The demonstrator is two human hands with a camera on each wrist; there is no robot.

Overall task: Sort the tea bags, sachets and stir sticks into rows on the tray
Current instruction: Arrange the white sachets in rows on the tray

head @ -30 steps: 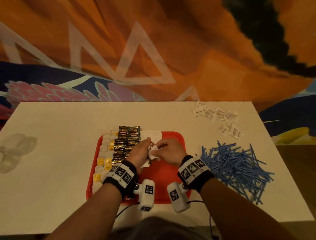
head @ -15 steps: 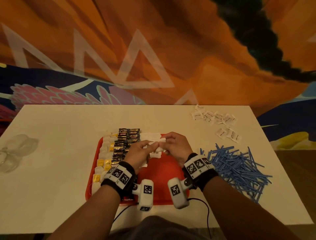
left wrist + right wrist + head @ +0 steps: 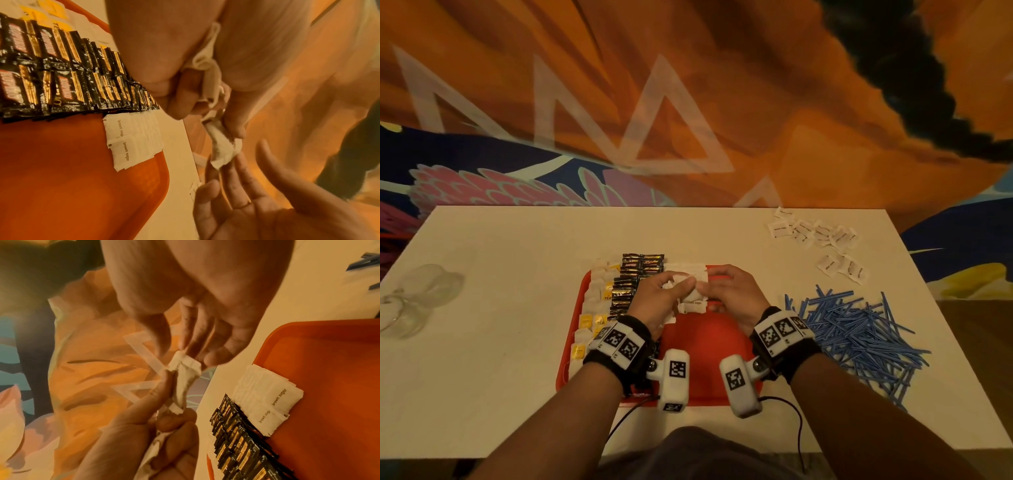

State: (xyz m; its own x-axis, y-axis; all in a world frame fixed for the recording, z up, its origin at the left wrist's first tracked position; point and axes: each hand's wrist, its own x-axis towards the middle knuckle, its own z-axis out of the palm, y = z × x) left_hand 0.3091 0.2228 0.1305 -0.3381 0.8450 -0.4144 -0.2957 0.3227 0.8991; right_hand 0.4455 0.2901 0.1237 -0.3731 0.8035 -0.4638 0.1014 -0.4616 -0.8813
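Note:
On the red tray [image 3: 709, 346] lie a row of tea bags [image 3: 594, 308] with yellow tags, two rows of black coffee sachets [image 3: 635, 274] and a short row of white brown-sugar sachets [image 3: 686, 269]. My left hand [image 3: 686, 282] hovers over the tray's far part. It grips a crumpled bundle of white sachets [image 3: 207, 65] in the palm. Its thumb and forefinger pinch one sachet [image 3: 224, 149] outward. My right hand [image 3: 710, 275] meets it: straight fingers [image 3: 238, 178] touch the sachet's free end [image 3: 185, 368], with the thumb a little apart.
A heap of blue stir sticks [image 3: 859, 335] lies on the white table right of the tray. Loose white sachets [image 3: 822, 236] are scattered at the far right corner. A clear glass vessel [image 3: 414, 298] sits at the left edge. A painted wall stands behind the table.
Both hands have moved from the tray's middle toward its far end beside the sugar row. One sachet now sticks out of the left hand's bundle toward the right hand.

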